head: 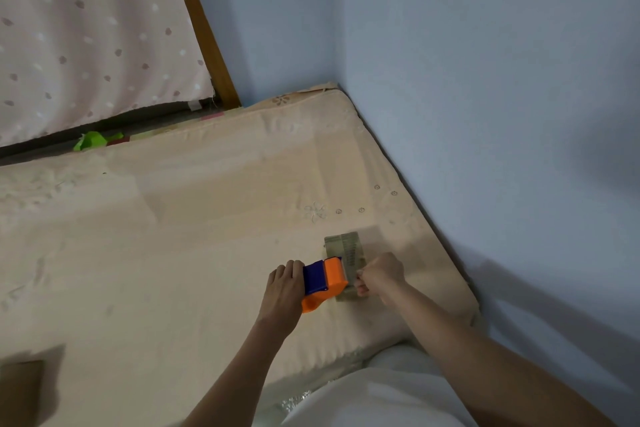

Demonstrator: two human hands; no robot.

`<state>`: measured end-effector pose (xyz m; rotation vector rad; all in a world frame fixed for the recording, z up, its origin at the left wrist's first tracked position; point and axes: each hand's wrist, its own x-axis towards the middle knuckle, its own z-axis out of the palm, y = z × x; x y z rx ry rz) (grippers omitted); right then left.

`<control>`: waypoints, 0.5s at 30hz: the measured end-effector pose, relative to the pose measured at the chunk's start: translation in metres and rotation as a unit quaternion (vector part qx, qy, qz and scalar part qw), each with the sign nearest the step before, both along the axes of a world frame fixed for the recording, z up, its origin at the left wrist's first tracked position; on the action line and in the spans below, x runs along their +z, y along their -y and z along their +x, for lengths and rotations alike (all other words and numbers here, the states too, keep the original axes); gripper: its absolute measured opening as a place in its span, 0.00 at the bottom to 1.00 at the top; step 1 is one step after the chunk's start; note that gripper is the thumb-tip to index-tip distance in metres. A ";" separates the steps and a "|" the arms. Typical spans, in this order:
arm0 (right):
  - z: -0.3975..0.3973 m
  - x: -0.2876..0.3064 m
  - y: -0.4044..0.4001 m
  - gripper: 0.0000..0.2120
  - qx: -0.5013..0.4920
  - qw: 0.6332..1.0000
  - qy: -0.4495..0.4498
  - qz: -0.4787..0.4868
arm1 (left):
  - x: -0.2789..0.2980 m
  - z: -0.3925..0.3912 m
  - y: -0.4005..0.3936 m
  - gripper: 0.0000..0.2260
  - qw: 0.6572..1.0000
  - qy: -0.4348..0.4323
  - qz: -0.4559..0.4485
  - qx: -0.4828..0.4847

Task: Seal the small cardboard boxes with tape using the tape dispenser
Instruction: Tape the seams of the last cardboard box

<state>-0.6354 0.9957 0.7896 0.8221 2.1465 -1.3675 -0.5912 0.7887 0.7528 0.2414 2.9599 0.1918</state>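
The left hand (pixel 284 282) grips the dispenser (pixel 323 282), touching the box (pixel 346 255) on the bed (pixel 173 236). The right hand (pixel 381 276) pinches the box's near end. Its long axis runs away from the person.

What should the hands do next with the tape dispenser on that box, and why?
Probably draw the tape dispenser in the left hand back toward the body along the box, while the right hand steadies it. The dispenser sits against the box's near half, so the near end likely lacks tape.

Dark print on small cardboard box (pixel 350 250) — unreadable, no other text
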 end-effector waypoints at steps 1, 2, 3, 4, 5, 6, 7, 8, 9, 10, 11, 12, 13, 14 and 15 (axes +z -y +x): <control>0.000 -0.001 -0.002 0.03 -0.003 1.000 -0.001 -0.002 | -0.001 0.001 0.000 0.23 1.000 0.002 -0.002 0.000; 0.000 -0.003 -0.004 0.02 -0.005 1.000 -0.001 -0.001 | -0.001 0.001 0.000 0.24 1.000 0.002 -0.008 0.000; -0.001 -0.005 -0.005 0.01 -0.005 1.000 0.000 0.001 | -0.003 0.001 0.001 0.24 1.000 0.001 -0.014 -0.003; -0.001 -0.008 -0.006 0.01 -0.008 1.000 0.000 0.001 | -0.003 0.001 0.001 0.25 1.000 0.004 -0.014 -0.004; -0.001 -0.010 -0.007 0.01 -0.008 1.000 0.002 0.001 | -0.004 0.002 0.001 0.24 1.000 0.005 -0.010 -0.002; -0.003 -0.012 -0.009 0.01 -0.007 1.000 0.002 0.003 | -0.004 0.002 0.002 0.24 1.000 0.003 -0.011 0.001; -0.004 -0.013 -0.012 0.01 -0.008 1.000 0.001 0.006 | -0.004 0.003 0.004 0.24 1.000 0.003 -0.015 0.005; -0.006 -0.015 -0.016 0.01 -0.014 1.000 -0.001 0.006 | -0.006 0.004 0.006 0.23 1.000 0.007 -0.018 0.013; -0.008 -0.016 -0.020 0.02 -0.025 1.000 -0.002 0.004 | -0.007 0.004 0.008 0.23 1.000 0.005 -0.020 0.021; -0.010 -0.017 -0.023 0.02 -0.032 0.999 0.001 -0.003 | -0.008 0.004 0.011 0.23 0.999 0.002 -0.027 0.025; -0.010 -0.017 -0.025 0.02 -0.037 0.999 0.007 -0.013 | -0.009 0.005 0.014 0.22 0.999 0.000 -0.034 0.028; -0.009 -0.019 -0.026 0.02 -0.039 0.999 0.008 -0.021 | -0.009 0.006 0.014 0.22 0.999 0.006 -0.033 0.034; -0.007 -0.020 -0.027 0.03 -0.042 0.999 0.008 -0.025 | -0.010 0.006 0.015 0.23 0.999 0.014 -0.032 0.035; -0.006 -0.023 -0.028 0.04 -0.043 0.999 0.008 -0.025 | -0.010 0.007 0.013 0.23 0.999 0.016 -0.034 0.032; -0.005 -0.025 -0.029 0.04 -0.039 0.999 0.008 -0.020 | -0.010 0.008 0.012 0.23 0.999 0.020 -0.041 0.029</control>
